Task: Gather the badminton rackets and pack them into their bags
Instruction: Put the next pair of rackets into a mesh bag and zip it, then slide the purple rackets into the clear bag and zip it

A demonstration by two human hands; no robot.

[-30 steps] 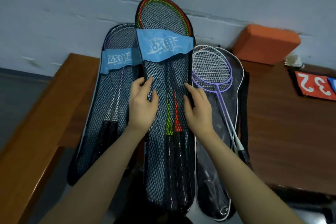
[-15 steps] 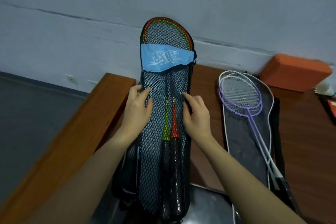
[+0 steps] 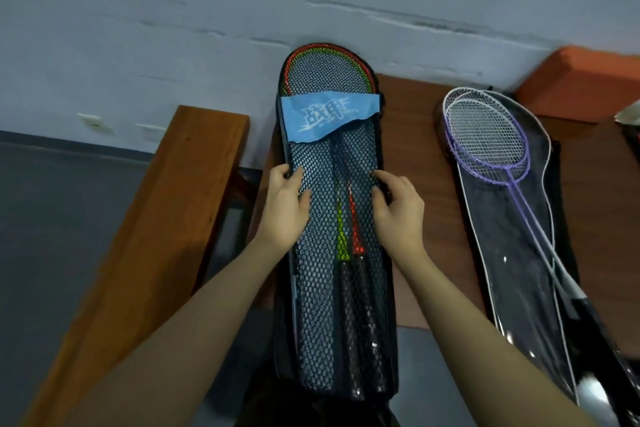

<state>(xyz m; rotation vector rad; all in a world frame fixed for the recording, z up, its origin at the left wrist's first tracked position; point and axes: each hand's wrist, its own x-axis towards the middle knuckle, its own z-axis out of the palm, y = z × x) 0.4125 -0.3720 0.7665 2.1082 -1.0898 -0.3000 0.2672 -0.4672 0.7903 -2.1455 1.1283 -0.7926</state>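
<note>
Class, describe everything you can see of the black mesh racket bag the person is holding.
The mesh racket bag is long, black and racket-shaped, its front an open net with a solid dark edging. A light blue label with white characters crosses it near the head end. Two rackets show through the net: a red frame and a green one, with dark handles lower down. The bag stands tilted, head end against the grey wall. The left hand and right hand hold its two sides at mid-length.
</note>
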